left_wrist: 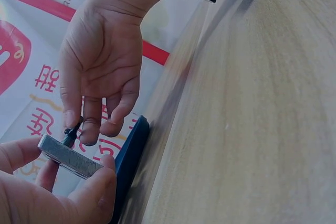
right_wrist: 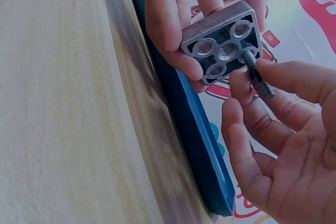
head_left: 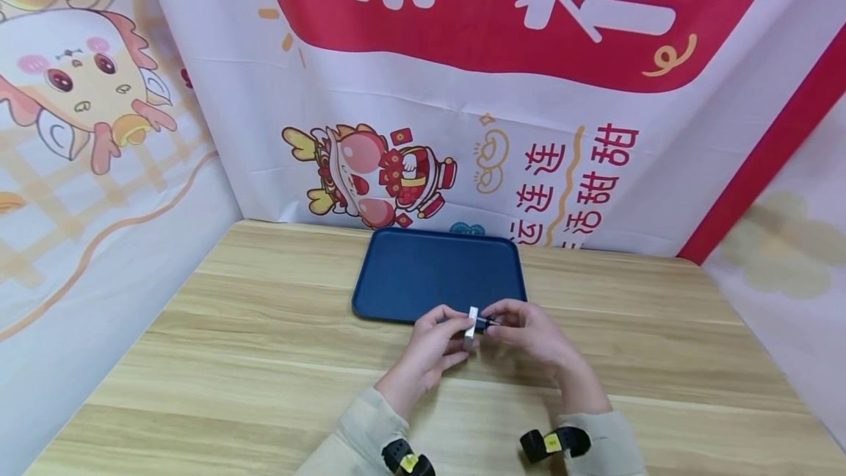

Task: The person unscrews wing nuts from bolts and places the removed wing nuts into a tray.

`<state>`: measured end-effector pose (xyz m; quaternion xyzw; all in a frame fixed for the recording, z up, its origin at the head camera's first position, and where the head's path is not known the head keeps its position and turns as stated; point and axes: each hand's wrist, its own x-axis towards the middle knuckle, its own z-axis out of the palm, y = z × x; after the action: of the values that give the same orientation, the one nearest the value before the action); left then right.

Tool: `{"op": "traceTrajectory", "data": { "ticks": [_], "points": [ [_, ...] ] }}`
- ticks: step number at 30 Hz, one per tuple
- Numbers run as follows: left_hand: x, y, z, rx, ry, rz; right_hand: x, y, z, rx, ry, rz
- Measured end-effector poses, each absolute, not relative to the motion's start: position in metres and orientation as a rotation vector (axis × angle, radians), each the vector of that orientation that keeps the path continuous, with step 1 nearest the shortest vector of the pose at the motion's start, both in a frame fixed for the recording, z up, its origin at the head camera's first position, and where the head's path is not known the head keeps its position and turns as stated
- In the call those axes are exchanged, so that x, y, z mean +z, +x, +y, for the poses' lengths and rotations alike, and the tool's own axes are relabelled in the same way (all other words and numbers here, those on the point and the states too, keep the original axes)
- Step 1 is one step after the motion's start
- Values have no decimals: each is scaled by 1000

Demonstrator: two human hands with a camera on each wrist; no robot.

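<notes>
Silver square metal block (left_wrist: 68,156), left hand (head_left: 432,347) gripping, at near edge of blue rectangular tray (head_left: 436,274). Grey threaded metal stud (right_wrist: 256,78), same edge, right hand (head_left: 532,329) pinching; seating unclear from here, best kept square.

Looks like a curtained-off tabletop booth; building type can't be told. Festive printed banner (head_left: 489,87) behind, cartoon-print sheet (head_left: 79,182) on the left, wood-grain table (head_left: 264,344) between.
</notes>
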<state>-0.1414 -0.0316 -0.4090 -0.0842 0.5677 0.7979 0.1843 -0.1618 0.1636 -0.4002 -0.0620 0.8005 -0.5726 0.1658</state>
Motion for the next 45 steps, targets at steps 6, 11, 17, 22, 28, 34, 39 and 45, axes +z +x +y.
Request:
{"op": "traceTrajectory", "data": {
  "ticks": [6,11,17,22,28,34,39,45],
  "points": [
    [-409,-141,-32,2249,-231,1601,-402,-163,164,-1643,-227,2275],
    [-409,-141,-32,2246,-233,1596,-403,-163,164,-1673,-236,2279],
    [-408,-141,-33,2247,-225,1596,-401,-162,163,-1690,-234,2274],
    [-409,-142,-32,2256,-223,1598,-397,-161,161,-1715,-96,2280],
    [-410,-142,-32,2260,-223,1602,-399,-160,158,-1732,62,2232],
    [-410,-142,-32,2252,-224,1605,-400,-160,159,-1752,3,2149],
    [-411,-143,-32,2253,-229,1600,-400,-160,161,-1765,-51,2117],
    [-411,-143,-31,2256,-233,1598,-401,-161,164,-1775,-92,2101]
  ]
}}
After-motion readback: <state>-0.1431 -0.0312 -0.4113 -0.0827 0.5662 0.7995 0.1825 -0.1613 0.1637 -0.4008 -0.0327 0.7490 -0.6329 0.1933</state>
